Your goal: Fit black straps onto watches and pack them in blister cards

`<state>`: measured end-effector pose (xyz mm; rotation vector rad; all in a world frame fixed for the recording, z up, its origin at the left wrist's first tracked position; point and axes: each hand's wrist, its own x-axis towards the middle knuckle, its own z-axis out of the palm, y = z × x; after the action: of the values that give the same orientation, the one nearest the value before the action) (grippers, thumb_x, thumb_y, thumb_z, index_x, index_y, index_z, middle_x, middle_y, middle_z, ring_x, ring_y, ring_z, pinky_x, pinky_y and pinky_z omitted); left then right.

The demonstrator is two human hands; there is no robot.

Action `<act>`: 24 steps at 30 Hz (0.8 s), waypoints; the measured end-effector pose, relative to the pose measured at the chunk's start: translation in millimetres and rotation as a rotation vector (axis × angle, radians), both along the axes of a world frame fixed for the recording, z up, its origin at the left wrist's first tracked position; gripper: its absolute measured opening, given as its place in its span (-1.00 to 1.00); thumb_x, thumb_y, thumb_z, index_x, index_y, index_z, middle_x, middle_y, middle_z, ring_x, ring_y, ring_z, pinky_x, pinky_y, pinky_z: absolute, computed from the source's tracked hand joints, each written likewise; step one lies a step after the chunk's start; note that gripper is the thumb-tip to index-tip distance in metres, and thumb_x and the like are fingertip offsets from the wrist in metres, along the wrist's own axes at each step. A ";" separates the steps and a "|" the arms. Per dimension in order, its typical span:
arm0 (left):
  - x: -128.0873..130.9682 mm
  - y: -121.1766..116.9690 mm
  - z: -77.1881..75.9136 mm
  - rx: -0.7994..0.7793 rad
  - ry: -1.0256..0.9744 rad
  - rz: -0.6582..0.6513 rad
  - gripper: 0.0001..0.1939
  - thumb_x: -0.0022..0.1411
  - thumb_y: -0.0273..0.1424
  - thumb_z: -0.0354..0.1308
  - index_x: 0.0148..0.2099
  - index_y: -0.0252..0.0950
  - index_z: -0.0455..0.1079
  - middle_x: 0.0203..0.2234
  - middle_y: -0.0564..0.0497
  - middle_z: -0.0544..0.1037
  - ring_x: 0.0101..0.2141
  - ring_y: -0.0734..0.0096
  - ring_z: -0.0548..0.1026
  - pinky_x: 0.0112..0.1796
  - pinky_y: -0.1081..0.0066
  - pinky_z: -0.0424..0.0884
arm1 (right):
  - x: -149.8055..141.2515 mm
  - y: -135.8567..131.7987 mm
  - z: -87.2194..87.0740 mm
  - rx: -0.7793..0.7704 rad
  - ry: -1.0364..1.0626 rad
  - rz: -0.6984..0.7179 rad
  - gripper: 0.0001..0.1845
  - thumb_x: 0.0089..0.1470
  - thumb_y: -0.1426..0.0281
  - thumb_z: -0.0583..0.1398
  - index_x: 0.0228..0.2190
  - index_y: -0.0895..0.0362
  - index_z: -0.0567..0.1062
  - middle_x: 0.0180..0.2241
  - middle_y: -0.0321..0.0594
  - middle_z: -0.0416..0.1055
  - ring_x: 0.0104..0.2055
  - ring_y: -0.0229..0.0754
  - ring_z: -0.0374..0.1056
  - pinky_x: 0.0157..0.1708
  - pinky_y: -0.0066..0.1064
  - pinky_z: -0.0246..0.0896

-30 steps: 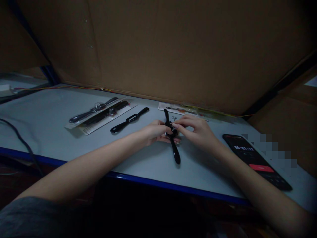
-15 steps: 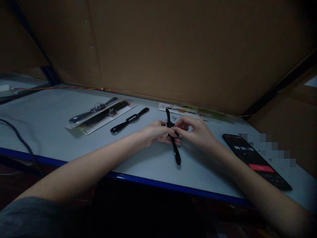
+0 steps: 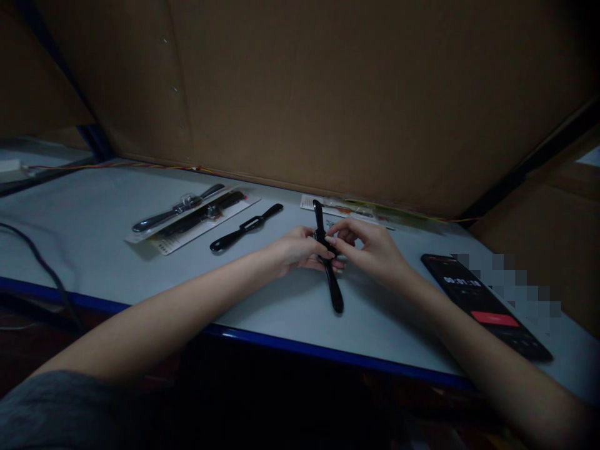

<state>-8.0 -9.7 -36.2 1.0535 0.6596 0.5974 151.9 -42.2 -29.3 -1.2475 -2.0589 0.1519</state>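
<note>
My left hand is closed around the middle of a black two-handled spokeshave, thumb on top and fingers beneath it. The tool is held slightly above the table, one handle pointing away and the other toward me. At its middle, the thumb and forefinger of my right hand are pinched together; what they grip there is too small and dark to make out. Small metal parts lie just behind the fingers, partly covered. To the left rests another black spokeshave body with a rectangular opening in its middle.
Carded blister packs with black tools lie at the left. Another flat pack is by the cardboard wall. A phone showing a timer is at the right. A black cable crosses the table's left side.
The spokeshave has turned slightly in my left hand, its far handle a bit higher. My right fingertips have shifted slightly away from me along its middle.
</note>
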 end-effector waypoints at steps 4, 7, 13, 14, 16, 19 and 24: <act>1.2 -1.6 0.2 -0.020 -0.005 -0.021 -0.75 -0.05 -0.77 0.07 -0.27 -0.48 0.30 -0.53 -0.09 0.53 -0.50 0.36 0.55 -0.30 0.30 0.46 | 0.4 1.0 -1.9 -0.093 0.046 0.026 -0.88 0.02 0.37 0.14 -0.38 0.14 0.45 -0.55 -0.29 0.39 -0.50 -0.28 0.28 -0.51 -0.44 0.09; 1.3 -2.6 1.0 -0.023 -0.004 -0.030 -0.76 -0.03 -0.75 0.09 -0.27 -0.47 0.30 -0.52 -0.09 0.53 -0.50 0.38 0.55 -0.33 0.33 0.47 | 0.8 1.5 -3.4 -0.134 0.110 0.026 -0.85 0.02 0.32 0.14 -0.39 0.13 0.44 -0.54 -0.27 0.41 -0.50 -0.26 0.29 -0.51 -0.44 0.11; 1.4 -3.3 -0.5 0.011 0.013 0.047 -0.66 -0.03 -0.77 0.09 -0.17 -0.46 0.22 -0.52 -0.08 0.52 -0.52 0.38 0.55 -0.31 0.29 0.46 | -1.8 -0.4 -2.6 -0.043 0.019 -0.008 -0.91 0.02 0.40 0.13 -0.40 0.13 0.42 -0.58 -0.29 0.37 -0.52 -0.27 0.27 -0.53 -0.45 0.06; 1.7 -3.3 -1.0 0.019 0.020 0.060 -0.63 -0.03 -0.77 0.10 -0.14 -0.46 0.19 -0.52 -0.07 0.52 -0.52 0.38 0.55 -0.31 0.29 0.46 | -2.2 -0.7 -2.0 -0.028 -0.002 -0.012 -0.92 0.02 0.41 0.12 -0.40 0.14 0.42 -0.58 -0.28 0.37 -0.52 -0.27 0.28 -0.53 -0.45 0.06; 2.3 -3.3 -1.1 0.033 0.031 0.069 -0.59 -0.03 -0.76 0.11 -0.10 -0.45 0.17 -0.52 -0.06 0.51 -0.52 0.38 0.54 -0.31 0.29 0.46 | -2.5 -1.2 -0.9 -0.007 -0.039 -0.013 -0.92 0.02 0.43 0.11 -0.41 0.14 0.41 -0.57 -0.28 0.36 -0.52 -0.27 0.27 -0.52 -0.44 0.06; 2.7 -3.7 1.8 0.034 0.046 0.057 -0.62 -0.01 -0.75 0.10 -0.11 -0.47 0.19 -0.51 -0.07 0.51 -0.53 0.39 0.54 -0.32 0.31 0.46 | -1.0 -1.1 -0.1 -0.005 -0.067 0.000 -0.92 0.02 0.46 0.10 -0.41 0.14 0.40 -0.56 -0.29 0.36 -0.53 -0.28 0.26 -0.49 -0.44 0.08; 1.3 -4.2 6.6 0.016 0.031 0.050 -0.72 0.03 -0.72 0.06 -0.16 -0.47 0.22 -0.50 -0.08 0.51 -0.53 0.39 0.54 -0.33 0.31 0.45 | 2.1 -0.7 -0.7 -0.042 -0.016 0.009 -0.95 0.02 0.44 0.11 -0.41 0.13 0.39 -0.55 -0.29 0.38 -0.50 -0.28 0.29 -0.51 -0.45 0.08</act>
<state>-6.7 -13.9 -29.5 1.0657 0.7108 0.6321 154.0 -42.9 -29.9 -1.2694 -2.0847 0.1910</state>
